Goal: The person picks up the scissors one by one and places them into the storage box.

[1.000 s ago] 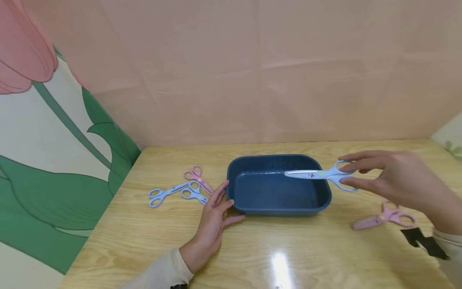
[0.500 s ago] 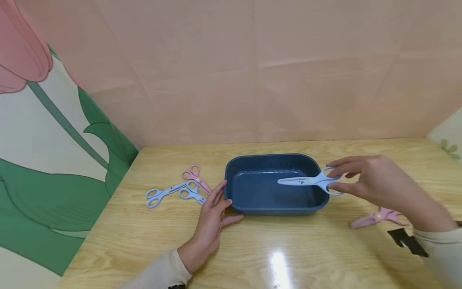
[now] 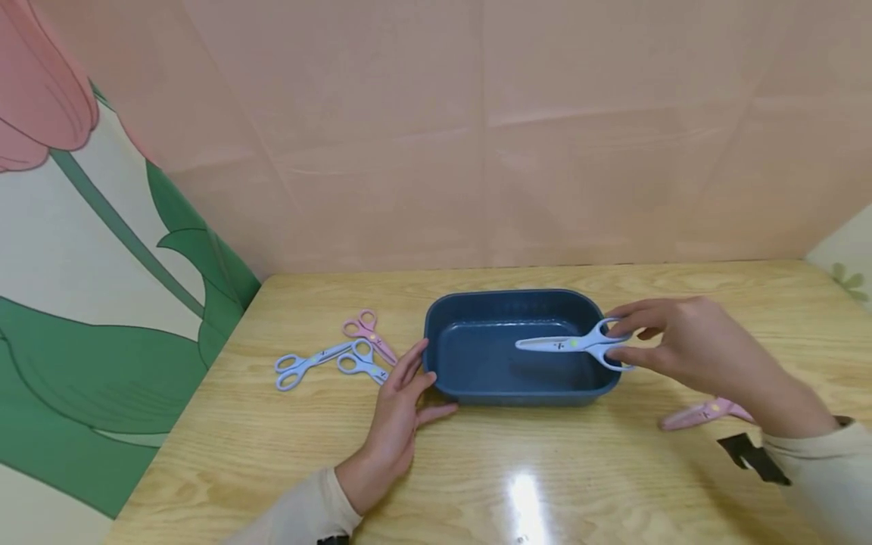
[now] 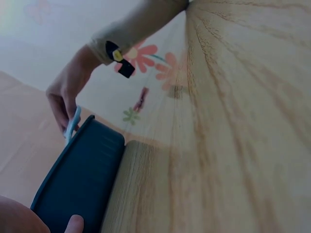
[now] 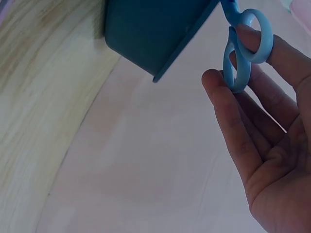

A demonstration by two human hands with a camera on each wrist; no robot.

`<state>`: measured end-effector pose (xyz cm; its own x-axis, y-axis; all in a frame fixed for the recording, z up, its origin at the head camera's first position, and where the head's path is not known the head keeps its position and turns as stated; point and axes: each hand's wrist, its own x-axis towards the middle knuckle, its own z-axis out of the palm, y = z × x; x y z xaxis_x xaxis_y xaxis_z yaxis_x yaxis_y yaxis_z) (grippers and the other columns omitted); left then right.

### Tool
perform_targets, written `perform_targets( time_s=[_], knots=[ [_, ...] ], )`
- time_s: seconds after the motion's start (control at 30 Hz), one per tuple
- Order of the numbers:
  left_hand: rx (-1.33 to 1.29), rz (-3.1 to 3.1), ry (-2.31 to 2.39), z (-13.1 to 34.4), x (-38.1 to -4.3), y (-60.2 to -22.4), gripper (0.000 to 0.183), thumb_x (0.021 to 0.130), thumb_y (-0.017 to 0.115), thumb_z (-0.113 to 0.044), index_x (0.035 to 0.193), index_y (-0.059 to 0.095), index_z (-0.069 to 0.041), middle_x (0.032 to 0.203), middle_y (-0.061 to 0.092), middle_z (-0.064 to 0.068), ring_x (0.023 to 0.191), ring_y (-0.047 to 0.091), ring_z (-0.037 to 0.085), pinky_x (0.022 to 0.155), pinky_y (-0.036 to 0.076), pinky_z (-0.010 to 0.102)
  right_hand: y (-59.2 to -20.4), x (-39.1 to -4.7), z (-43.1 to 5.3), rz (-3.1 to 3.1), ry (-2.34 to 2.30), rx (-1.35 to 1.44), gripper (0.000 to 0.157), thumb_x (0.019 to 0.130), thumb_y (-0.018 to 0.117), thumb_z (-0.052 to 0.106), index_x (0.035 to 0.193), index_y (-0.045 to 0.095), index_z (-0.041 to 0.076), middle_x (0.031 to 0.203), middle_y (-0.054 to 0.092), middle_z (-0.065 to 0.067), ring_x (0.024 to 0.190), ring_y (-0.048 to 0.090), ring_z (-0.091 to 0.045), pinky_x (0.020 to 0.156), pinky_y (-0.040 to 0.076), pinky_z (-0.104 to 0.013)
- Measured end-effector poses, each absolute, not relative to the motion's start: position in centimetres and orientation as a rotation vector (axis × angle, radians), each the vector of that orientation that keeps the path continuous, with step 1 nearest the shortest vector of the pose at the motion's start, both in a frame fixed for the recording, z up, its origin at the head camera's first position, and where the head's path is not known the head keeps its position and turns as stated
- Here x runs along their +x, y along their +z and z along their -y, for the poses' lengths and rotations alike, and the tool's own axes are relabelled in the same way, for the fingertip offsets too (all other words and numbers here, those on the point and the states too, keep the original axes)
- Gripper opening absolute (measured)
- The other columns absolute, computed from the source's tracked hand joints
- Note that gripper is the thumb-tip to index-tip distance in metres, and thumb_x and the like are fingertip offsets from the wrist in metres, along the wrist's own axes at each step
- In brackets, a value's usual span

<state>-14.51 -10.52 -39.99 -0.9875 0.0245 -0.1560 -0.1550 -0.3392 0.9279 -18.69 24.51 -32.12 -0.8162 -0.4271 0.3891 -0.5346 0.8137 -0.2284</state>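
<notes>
My right hand (image 3: pixel 708 356) pinches a pair of light blue scissors (image 3: pixel 572 344) by the finger loops. The scissors lie level over the right end of a dark blue rectangular bin (image 3: pixel 524 399), blades pointing left inside its outline. In the right wrist view, fingers and thumb hold the blue loops (image 5: pixel 265 39) beside the bin's rim. My left hand (image 3: pixel 395 424) rests against the bin's left near corner, fingers fairly straight along the wall. In the left wrist view one of its fingertips (image 4: pixel 74 224) touches the bin's side.
Left of the bin lie two light blue scissors (image 3: pixel 293 371) (image 3: pixel 364 363) and one pink pair (image 3: pixel 368 330), close together. Another pink pair (image 3: pixel 702 415) lies at right, partly behind the right forearm. A pink-covered wall stands behind the wooden table (image 3: pixel 272 469).
The right hand has moved left and slightly down with the blue scissors, bringing them further over the bin. The left hand keeps its place at the bin.
</notes>
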Motion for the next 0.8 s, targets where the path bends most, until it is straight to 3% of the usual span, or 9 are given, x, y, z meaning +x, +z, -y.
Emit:
perform_targets(
  time_s=[0.17, 0.37, 0.6, 0.8],
  knots=[
    [-0.180, -1.765, 2.461, 10.5, -14.6, -40.0, 0.055, 0.097, 0.052, -0.005, 0.151, 0.043, -0.016, 0.164, 0.028, 0.008, 0.149, 0.031, 0.031, 0.081, 0.062, 0.048, -32.5, -18.8, -24.0, 2.684, 0.455, 0.745, 0.022, 0.073, 0.088, 0.033, 0.092, 0.079, 0.026, 0.110, 0.076, 0.001, 0.079, 0.072, -0.014, 0.062, 0.054, -0.021],
    [-0.188, -1.792, 2.441, 10.5, -14.7, -40.0, 0.055, 0.097, 0.053, -0.006, 0.150, 0.044, -0.017, 0.163, 0.032, 0.007, 0.147, 0.035, 0.030, 0.080, 0.062, 0.045, -33.1, -19.0, -23.3, 2.665, 0.461, 0.774, 0.020, 0.074, 0.087, 0.031, 0.092, 0.079, 0.025, 0.109, 0.076, 0.002, 0.073, 0.069, -0.008, 0.058, 0.051, -0.019],
    [-0.185, -1.803, 2.434, 10.6, -14.6, -39.9, 0.056, 0.097, 0.053, -0.007, 0.151, 0.044, -0.016, 0.162, 0.034, 0.007, 0.145, 0.038, 0.030, 0.080, 0.062, 0.043, -33.4, -19.0, -22.9, 2.713, 0.442, 0.835, 0.020, 0.077, 0.085, 0.023, 0.096, 0.079, 0.021, 0.117, 0.074, -0.002, 0.055, 0.049, 0.012, 0.052, 0.044, -0.017],
    [-0.191, -1.805, 2.423, 10.6, -14.6, -39.9, 0.055, 0.097, 0.052, -0.007, 0.151, 0.043, -0.017, 0.162, 0.033, 0.007, 0.145, 0.037, 0.030, 0.080, 0.062, 0.042, -33.4, -18.9, -22.6, 2.791, 0.450, 0.814, 0.020, 0.079, 0.083, 0.022, 0.098, 0.079, 0.019, 0.120, 0.073, -0.004, 0.042, 0.035, 0.008, 0.046, 0.036, -0.017]
  ],
)
